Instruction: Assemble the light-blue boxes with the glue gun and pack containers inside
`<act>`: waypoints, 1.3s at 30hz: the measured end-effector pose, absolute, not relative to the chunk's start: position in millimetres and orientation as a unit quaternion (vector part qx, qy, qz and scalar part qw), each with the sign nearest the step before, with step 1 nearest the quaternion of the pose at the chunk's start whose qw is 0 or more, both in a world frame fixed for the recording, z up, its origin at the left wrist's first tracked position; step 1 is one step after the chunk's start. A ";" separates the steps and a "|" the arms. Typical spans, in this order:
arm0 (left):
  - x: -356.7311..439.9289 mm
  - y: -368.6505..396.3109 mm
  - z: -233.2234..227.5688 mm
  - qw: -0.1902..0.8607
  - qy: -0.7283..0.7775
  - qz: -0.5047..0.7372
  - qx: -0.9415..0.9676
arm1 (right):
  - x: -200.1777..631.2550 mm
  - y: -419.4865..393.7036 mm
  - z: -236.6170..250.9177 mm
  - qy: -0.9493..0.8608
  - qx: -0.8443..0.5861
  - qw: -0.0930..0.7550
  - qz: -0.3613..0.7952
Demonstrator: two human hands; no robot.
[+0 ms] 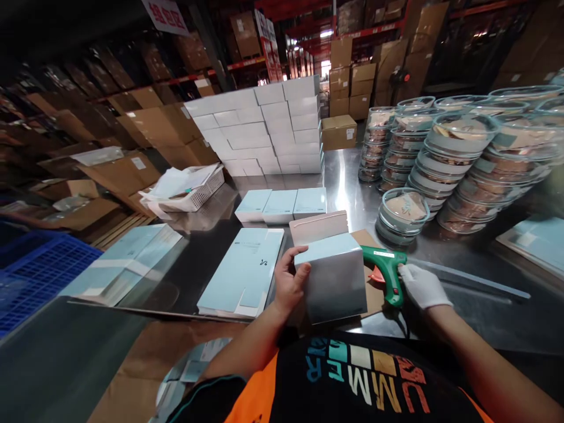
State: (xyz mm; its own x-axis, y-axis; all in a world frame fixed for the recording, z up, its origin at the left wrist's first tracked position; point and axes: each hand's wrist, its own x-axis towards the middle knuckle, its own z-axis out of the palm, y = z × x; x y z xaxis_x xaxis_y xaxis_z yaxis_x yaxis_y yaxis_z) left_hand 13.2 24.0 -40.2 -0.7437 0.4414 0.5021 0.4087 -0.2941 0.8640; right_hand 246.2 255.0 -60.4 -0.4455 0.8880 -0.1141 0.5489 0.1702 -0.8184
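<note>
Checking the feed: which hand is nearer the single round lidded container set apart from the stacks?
Right. The right hand, on the glue gun, sits just below the container; the left hand holds the box farther left.

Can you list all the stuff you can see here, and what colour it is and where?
open box: one, pale blue, held at table's near edge
glue gun: one, green, right of the box
flat box blanks: a stack, pale blue, left of the box
folded boxes: three, pale blue, mid-table
box wall: many, white, far end
round lidded tubs: many stacks, clear, right
basket: one, white, left
left hand: bare, gripping the box
right hand: white glove, holding the gun
</note>
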 end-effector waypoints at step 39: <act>5.3 6.8 -85.5 0.381 0.603 0.620 0.327 | 196.0 228.6 -58.6 -0.713 -0.188 0.392 0.550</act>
